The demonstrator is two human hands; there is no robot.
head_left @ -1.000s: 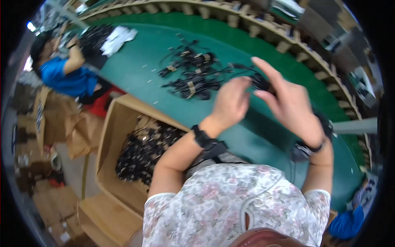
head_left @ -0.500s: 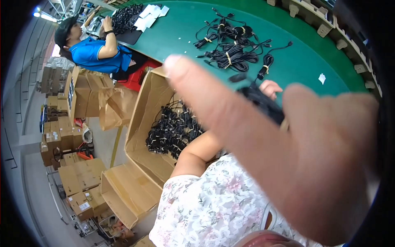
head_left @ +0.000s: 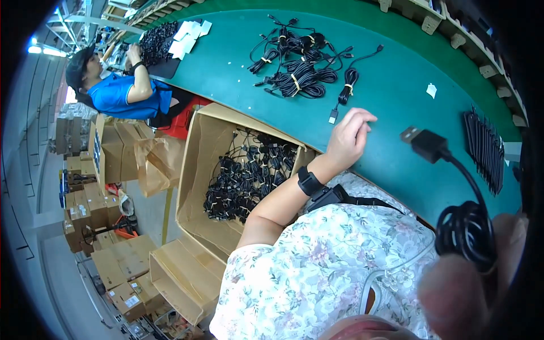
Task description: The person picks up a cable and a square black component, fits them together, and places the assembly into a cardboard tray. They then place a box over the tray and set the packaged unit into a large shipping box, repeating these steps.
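Close to the camera at the lower right, my right hand [head_left: 456,292] grips a coiled black USB cable [head_left: 467,232]. The cable's plug [head_left: 425,143] sticks up over the table and is slightly blurred. My left hand [head_left: 348,136], with a black band on its wrist, rests at the table's near edge with its fingers curled in; I see nothing in them. Just beyond it lies a tied cable [head_left: 347,88] with its plug toward me. Farther off is a pile of tied black cables [head_left: 297,71] on the green table [head_left: 243,85].
Left of my arm stands an open cardboard box [head_left: 195,170] holding many bundled cables [head_left: 249,175]. A row of black cables [head_left: 483,150] lies at the table's right end. A co-worker in a blue shirt [head_left: 119,93] works at the far left. Stacked cartons [head_left: 119,258] line the floor.
My right hand, which loomed across the middle with a finger stretched out, has drawn back to the lower right; the coiled cable shows clearly in it. My left hand is now uncovered.
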